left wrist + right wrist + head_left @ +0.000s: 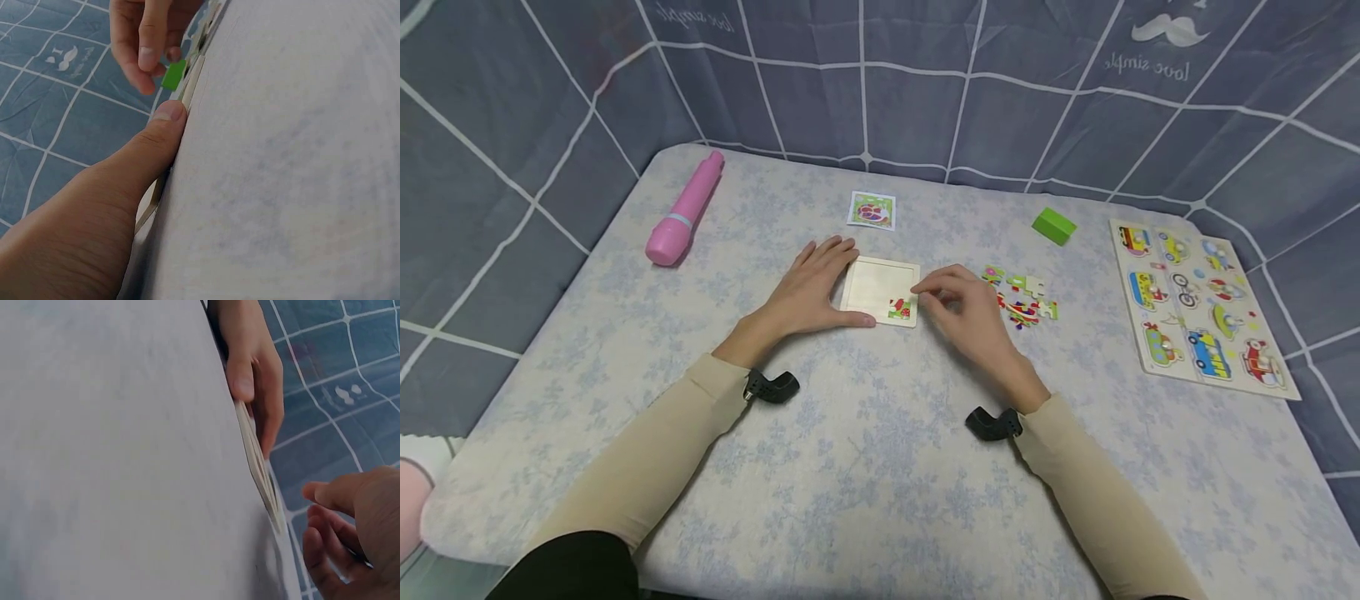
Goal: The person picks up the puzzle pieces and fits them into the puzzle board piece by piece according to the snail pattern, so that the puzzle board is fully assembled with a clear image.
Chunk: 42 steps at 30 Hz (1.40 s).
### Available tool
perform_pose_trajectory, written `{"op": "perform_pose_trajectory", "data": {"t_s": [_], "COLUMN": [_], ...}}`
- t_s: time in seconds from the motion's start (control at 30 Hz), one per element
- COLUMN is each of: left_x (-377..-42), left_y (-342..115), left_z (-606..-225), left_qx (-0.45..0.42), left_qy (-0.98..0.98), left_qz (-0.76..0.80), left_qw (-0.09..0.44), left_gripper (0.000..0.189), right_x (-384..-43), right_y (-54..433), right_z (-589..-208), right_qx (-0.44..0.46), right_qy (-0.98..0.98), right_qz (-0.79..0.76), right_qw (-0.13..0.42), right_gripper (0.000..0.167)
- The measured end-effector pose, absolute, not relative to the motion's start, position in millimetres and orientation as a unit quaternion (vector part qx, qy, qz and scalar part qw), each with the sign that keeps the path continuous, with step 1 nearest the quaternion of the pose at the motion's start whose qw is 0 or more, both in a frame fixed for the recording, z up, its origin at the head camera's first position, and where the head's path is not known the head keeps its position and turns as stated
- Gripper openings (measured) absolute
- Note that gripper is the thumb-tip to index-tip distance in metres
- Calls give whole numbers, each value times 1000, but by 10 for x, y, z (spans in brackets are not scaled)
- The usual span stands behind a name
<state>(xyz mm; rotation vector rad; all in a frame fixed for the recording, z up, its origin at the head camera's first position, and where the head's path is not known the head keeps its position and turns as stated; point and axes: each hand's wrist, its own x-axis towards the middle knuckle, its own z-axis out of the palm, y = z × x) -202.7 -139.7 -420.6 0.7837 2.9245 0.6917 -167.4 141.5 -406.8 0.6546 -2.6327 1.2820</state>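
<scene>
A square wooden puzzle tray (870, 287) lies in front of me, with a red and green puzzle piece (899, 308) in its lower right corner. My left hand (811, 292) holds the tray from the left, thumb along its near edge and fingers by its upper left corner. Beside the tray's right edge is my right hand (964, 312), fingers loosely bent. The right wrist view shows no piece between its fingertips (315, 540). Loose puzzle pieces (1026, 304) lie in a small pile just right of that hand, which partly covers them.
A small picture card (872, 210) lies behind the tray. A green block (1054, 226) sits at the back right, near a board of vehicle pictures (1202, 304). On the left rests a pink bottle-shaped object (687, 208). A tiled-pattern curtain (910, 100) hangs behind the table.
</scene>
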Motion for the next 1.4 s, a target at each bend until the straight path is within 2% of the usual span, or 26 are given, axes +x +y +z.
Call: {"op": "perform_pose_trajectory", "data": {"t_s": [0.43,0.8,1.17,1.4], "left_x": [-2026,-2034,-2038,-2042], "left_y": [-1389,-1385,-1388,-1387], "left_z": [-4211,-4211,-4191,-4214], "left_qx": [250,249,249,248], "left_qy": [943,943,943,942], "left_qz": [221,218,221,224], "left_qw": [18,20,20,19], "left_gripper": [118,118,118,118], "right_x": [-1634,-1628,-1692,-1621], "right_y": [2175,2659,2794,2964], "right_z": [-4092,-4079,-4218,-4039], "right_qx": [104,-17,-38,-6], "right_qy": [-883,-895,-908,-943], "right_qz": [425,399,379,326], "right_qw": [170,200,172,61], "right_gripper": [14,19,29,36]}}
